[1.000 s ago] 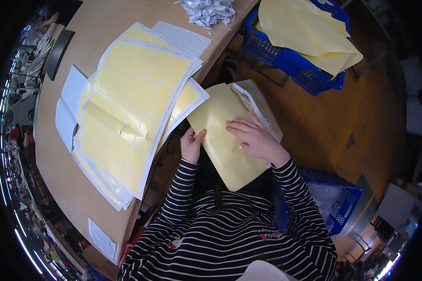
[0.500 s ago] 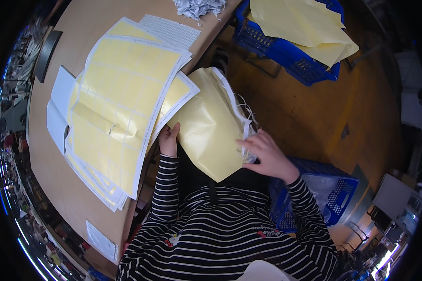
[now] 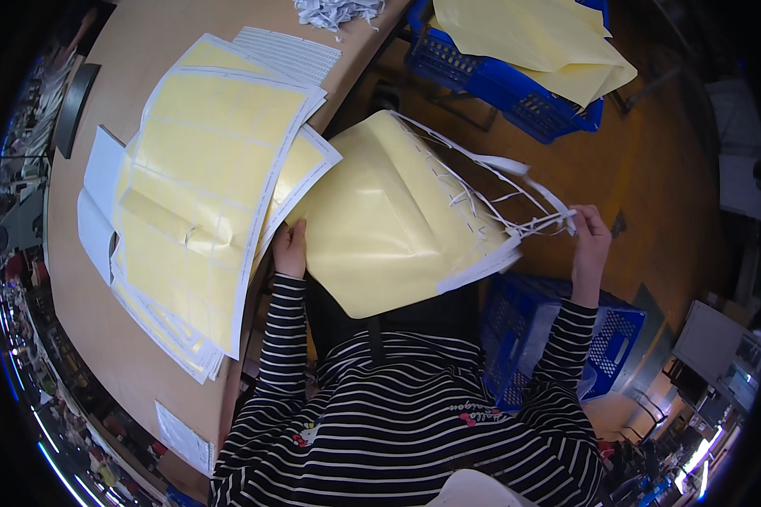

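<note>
A large yellow sheet, perhaps several layers, lies across my lap, its left part beside the table edge. My left hand is closed on the sheet's left edge, thumb on top. Out to the right, my right hand pinches a bunch of thin white paper strips. They stretch, partly detached, from the sheet's right edge, where short slits show. Next to my left hand, a stack of yellow sheets with white printed borders lies on the table and overhangs its edge.
Shredded white strips are heaped at the far end of the table. A blue crate at the far right holds yellow sheets. Another blue crate, lined with clear plastic, stands at my right. A flat plastic packet lies near the table corner.
My right hand has moved right, away from the sheet, drawing the white strips outward from its edge. The sheet has spread flatter to the right; my left hand keeps its hold.
</note>
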A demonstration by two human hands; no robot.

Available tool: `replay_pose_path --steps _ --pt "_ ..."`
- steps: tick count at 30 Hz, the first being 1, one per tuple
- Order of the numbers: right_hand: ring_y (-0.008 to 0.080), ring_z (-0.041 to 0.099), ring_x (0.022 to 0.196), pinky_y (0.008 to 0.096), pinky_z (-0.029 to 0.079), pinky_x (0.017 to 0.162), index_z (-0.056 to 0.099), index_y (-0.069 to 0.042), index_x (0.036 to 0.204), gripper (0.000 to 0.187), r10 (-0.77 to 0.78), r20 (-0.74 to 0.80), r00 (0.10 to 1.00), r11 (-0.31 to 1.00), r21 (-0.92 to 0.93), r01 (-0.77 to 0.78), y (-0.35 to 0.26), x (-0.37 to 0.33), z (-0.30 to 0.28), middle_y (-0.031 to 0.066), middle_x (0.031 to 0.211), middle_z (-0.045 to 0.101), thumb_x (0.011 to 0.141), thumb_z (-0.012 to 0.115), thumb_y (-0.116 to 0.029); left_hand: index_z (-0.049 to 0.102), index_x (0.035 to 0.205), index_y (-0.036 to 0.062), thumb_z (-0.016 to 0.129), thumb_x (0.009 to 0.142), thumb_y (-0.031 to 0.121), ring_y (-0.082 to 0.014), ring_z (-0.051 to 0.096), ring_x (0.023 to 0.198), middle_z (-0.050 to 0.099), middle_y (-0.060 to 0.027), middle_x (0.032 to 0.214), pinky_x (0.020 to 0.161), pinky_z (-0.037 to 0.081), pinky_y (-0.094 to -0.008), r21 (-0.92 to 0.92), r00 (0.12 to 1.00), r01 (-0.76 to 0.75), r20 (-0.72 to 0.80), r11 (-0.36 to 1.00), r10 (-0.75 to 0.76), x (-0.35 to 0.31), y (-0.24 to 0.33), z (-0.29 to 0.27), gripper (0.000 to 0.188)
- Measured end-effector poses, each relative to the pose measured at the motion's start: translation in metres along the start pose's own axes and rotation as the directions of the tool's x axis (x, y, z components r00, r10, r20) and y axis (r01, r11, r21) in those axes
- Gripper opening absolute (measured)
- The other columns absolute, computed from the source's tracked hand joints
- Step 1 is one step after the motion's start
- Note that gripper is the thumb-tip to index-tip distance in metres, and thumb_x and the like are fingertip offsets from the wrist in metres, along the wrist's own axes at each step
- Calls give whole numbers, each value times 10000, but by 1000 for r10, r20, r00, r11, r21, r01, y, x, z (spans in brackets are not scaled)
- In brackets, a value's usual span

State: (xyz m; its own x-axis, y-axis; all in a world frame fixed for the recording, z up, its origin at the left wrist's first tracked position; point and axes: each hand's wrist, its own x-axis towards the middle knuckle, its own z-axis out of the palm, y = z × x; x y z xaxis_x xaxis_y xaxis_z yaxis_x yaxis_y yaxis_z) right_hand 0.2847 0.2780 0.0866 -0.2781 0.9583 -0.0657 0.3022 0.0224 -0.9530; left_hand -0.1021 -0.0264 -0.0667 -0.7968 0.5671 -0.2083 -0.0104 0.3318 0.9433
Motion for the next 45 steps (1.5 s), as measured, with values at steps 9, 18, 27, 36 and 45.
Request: replay_pose_path --steps 9,18,27,36,45 --pt "321 432 1275 435 388 1033 602 -127 1233 513 -235 827 511 668 -245 703 -32 -74 70 118 1392 425 746 763 -124 598 1190 -5 567 990 194 -101 602 947 660 -50 1096 846 469 -251 -67 984 178 36 982 -176 -9 2 -11 284" --pt "246 610 943 343 495 841 713 -47 929 227 -164 835 525 858 -142 494 -15 -86 95 84 1002 608 706 718 -6 226 1467 44 677 864 37 -212 513 1199 527 -139 1300 996 441 -333 -405 971 239 104 882 -215 -106 90 37 753" --pt "181 599 896 278 484 785 648 2 938 196 -40 354 935 999 29 31 -9 -29 26 58 953 594 772 573 74 479 1364 -10 718 761 -77 -192 548 1176 565 -129 1304 1026 425 -321 -174 941 225 296 959 -167 -90 54 -19 652" --pt "151 628 921 285 528 782 601 5 1137 211 350 80 933 779 528 -337 42 -6 3 66 1013 643 938 539 -32 434 1417 -14 768 746 -19 -192 477 1274 501 -135 1402 1088 351 -326 -69 925 205 339 976 -170 -100 17 -58 750" --pt "154 624 910 287 527 777 586 15 1183 251 208 -372 905 885 466 -12 75 40 -59 80 1041 637 951 576 -81 423 1428 -7 757 757 -8 -197 441 1308 484 -135 1422 1111 319 -327 -129 919 273 329 953 -219 -113 6 -80 750"
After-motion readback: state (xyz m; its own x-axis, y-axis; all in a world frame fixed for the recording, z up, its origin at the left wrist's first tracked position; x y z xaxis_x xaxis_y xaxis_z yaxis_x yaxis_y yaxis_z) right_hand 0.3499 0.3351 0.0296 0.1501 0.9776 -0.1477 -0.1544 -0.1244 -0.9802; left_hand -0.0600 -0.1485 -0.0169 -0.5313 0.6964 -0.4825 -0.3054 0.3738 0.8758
